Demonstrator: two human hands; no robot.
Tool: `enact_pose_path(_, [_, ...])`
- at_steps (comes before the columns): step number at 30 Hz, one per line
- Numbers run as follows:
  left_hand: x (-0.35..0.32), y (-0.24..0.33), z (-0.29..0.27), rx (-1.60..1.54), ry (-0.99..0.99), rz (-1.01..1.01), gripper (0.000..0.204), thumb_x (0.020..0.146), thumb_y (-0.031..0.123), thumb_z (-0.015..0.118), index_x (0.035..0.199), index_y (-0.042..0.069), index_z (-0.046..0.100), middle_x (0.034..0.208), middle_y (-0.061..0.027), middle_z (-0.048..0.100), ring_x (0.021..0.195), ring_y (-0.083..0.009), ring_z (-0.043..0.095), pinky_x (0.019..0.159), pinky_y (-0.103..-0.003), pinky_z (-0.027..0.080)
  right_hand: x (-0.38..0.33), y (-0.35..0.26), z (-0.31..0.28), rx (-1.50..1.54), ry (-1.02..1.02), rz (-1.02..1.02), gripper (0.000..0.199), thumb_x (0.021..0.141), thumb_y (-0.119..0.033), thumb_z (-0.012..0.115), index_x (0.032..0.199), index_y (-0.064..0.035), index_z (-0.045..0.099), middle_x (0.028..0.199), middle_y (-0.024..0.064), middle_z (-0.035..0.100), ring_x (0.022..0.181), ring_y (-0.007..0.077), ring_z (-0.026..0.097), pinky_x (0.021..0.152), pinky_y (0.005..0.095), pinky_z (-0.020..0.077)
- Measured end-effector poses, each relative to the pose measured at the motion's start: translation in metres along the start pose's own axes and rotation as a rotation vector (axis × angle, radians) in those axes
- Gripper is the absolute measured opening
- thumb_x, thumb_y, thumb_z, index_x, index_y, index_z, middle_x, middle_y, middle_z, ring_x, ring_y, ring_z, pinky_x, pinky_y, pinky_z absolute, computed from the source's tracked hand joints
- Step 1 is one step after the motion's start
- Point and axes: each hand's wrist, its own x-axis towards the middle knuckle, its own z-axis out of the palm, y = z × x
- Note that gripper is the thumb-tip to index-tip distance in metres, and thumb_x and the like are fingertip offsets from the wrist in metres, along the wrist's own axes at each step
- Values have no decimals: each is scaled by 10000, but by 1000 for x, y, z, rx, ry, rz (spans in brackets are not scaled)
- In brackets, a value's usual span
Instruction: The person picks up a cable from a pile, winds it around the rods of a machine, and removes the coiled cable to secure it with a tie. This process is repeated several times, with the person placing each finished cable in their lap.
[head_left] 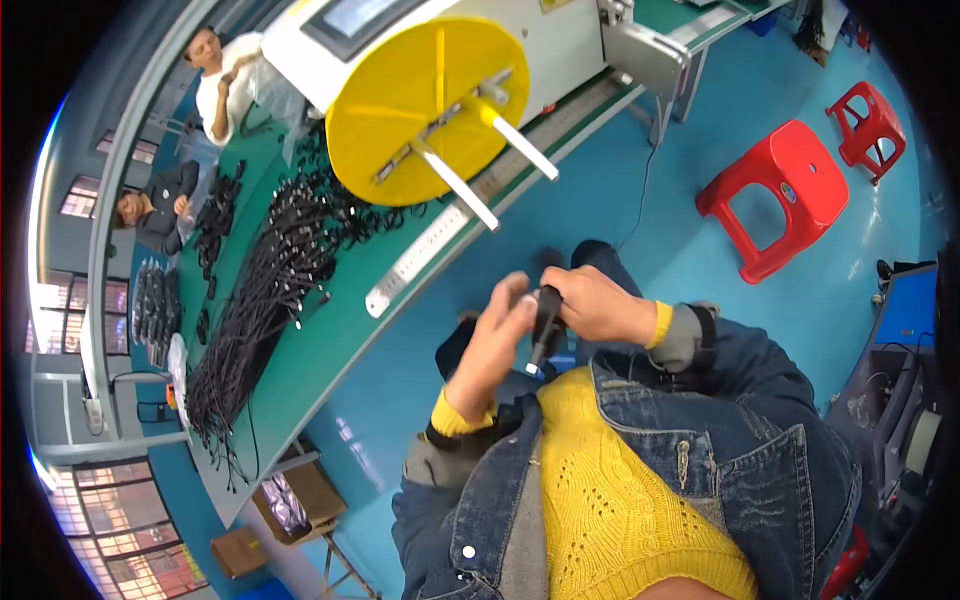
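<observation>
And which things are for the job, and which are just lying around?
Seems to belong:
black bundle in right hand, beside left hand
black cables on green table
perhaps the yellow-disc machine

Seems just lying about:
nearer red stool
farther red stool
open cardboard box

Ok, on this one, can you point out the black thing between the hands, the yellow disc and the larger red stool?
Black thing (pixel 545 318): head view, middle of its body.
Yellow disc (pixel 425 103): head view, its flat face.
Larger red stool (pixel 812 188): head view, its seat.
</observation>
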Motion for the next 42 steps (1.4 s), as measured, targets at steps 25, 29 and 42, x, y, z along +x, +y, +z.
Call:
enact_pose_path(25, [-12, -58, -46, -525, -291, -547, 219, 853, 232, 589, 883, 19, 547, 797, -92, 607, 615, -101, 575, 399, -199, 392, 6, 29, 72, 46, -329, -129, 123, 710, -99, 579, 812, -34, 559, 670, 159, 607, 606, 329, 600, 515, 378, 466])
enact_pose_path(29, [-16, -64, -49, -543, -262, -545, 171, 843, 199, 594, 858, 36, 548, 790, -86, 601, 601, -99, 552, 411, -201, 386, 11, 26, 73, -85, -368, -166, 185, 702, -123, 600, 866, -52, 552, 651, 130, 597, 611, 315, 602, 504, 380, 461])
enact_pose_path(42, [-35, -114, -62, -6, 564, -47, 111, 789, 110, 623, 750, 39, 548, 596, 9, 499, 450, -71, 452, 418, -230, 364, 72, -20, 70, -261, -698, -381, 250, 703, -158, 610, 922, -64, 534, 740, 139, 594, 687, 329, 595, 593, 420, 468])
